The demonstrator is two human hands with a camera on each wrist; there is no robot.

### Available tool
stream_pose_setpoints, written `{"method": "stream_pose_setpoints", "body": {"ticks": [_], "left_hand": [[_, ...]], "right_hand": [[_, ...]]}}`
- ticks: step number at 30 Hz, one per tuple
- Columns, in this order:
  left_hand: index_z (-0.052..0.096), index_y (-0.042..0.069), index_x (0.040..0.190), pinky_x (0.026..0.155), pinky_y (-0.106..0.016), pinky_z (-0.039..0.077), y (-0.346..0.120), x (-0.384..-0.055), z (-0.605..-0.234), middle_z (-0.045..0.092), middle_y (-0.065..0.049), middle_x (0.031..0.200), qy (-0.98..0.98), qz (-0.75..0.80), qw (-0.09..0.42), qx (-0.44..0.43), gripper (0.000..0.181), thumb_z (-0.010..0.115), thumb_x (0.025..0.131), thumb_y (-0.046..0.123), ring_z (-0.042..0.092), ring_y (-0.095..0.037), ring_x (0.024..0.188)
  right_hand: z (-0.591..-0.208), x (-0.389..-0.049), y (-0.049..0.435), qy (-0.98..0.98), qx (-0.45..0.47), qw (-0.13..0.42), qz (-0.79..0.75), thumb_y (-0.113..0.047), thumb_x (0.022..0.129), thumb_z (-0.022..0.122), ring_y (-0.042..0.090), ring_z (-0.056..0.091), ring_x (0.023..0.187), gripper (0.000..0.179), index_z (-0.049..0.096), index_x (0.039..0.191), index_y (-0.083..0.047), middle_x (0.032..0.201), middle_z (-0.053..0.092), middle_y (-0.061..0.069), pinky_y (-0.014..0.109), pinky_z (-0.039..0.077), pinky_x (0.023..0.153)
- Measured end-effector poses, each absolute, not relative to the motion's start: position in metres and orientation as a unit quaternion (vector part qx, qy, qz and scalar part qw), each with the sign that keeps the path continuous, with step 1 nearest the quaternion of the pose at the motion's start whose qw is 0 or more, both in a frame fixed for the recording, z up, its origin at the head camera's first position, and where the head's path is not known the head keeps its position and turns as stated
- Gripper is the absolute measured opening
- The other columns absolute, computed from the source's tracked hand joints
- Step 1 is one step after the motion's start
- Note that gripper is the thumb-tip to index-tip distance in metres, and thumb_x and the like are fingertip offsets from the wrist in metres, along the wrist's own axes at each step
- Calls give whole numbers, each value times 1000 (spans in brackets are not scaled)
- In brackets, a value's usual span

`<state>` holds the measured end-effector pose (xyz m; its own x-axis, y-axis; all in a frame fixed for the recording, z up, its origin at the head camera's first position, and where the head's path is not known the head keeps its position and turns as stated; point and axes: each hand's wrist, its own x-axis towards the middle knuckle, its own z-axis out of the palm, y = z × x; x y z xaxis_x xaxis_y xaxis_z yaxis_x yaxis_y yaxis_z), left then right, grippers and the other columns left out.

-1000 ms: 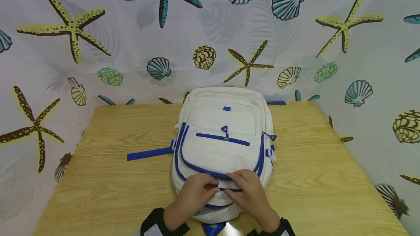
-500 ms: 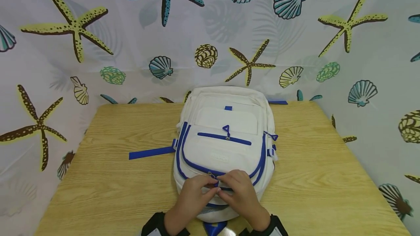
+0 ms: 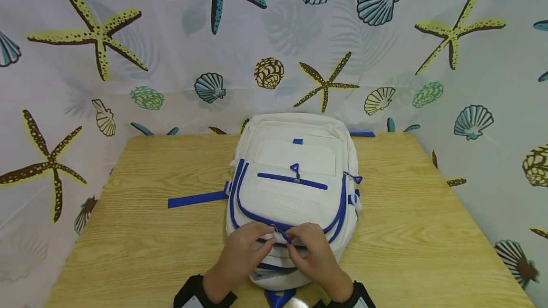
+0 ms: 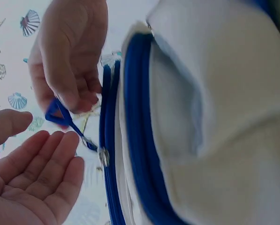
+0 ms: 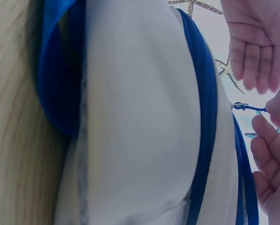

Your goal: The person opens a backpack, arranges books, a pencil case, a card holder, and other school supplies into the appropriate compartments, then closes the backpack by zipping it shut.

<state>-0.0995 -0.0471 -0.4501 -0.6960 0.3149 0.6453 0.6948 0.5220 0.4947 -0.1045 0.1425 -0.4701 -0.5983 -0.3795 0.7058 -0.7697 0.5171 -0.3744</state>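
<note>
A white backpack [image 3: 261,203] with blue zips lies front side up. At its lower front zip, my right hand [image 3: 314,255] pinches a blue triangular zipper pull [image 3: 286,237] between thumb and fingers. The pull's cord runs from the metal slider [image 4: 103,157], stretched away from the bag in the left wrist view. Just left of the pull is my left hand [image 3: 239,255], which holds nothing; its fingers [image 4: 50,159] are extended and spread from the thumb. In the right wrist view the left hand [image 5: 259,47] hangs apart from the cord, and the right fingertips [image 5: 279,105] grip its end.
The backpack rests on a wooden table [image 3: 406,232]. A blue strap [image 3: 197,199] sticks out to the left, and a wide blue loop [image 5: 60,103] hangs at the bag's near end. Behind stands a white curtain [image 3: 239,56] printed with starfish and shells.
My left hand, earlier pinching the zipper pull, has let go and drawn back left. The right hand came in from the right and now pinches the pull.
</note>
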Motion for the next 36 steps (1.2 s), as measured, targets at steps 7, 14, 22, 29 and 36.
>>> {"method": "stream_pose_setpoints", "body": {"ticks": [7,14,22,29,36], "left_hand": [[67,7,87,72,-23,48,-57,-108,-449,62,0,86,-857,-327,248,-312,23,76,66,10,58,-12,81],[67,6,88,76,-25,47,-53,-114,-449,59,-1,89,-851,-308,240,-352,25,76,67,15,55,-13,85],[69,6,89,81,-31,46,-60,-126,-450,61,-2,90,-872,-252,256,-333,22,76,68,9,56,-16,88],[70,9,86,80,-29,45,-64,-134,-454,61,0,87,-877,-254,240,-329,19,75,68,7,55,-14,86],[71,11,81,74,-25,45,-66,-137,-457,60,4,81,-881,-266,231,-316,14,75,68,7,53,-11,80]], "right_hand": [[-471,-106,137,-821,345,280,358,-20,83,59,10,54,75,14,61,93,-10,80,61,-3,22,39,74],[-468,-106,131,-813,349,274,376,-13,75,66,9,54,76,27,61,102,-8,83,61,-2,22,39,73],[-470,-104,131,-812,331,282,390,-9,77,64,13,54,76,21,58,97,-4,85,60,3,20,41,73],[-471,-102,133,-810,320,286,400,0,67,61,12,52,74,24,58,90,-6,82,58,3,18,42,70],[-472,-105,140,-807,332,293,391,3,65,61,13,53,73,21,58,82,-8,78,58,0,20,41,70]]}}
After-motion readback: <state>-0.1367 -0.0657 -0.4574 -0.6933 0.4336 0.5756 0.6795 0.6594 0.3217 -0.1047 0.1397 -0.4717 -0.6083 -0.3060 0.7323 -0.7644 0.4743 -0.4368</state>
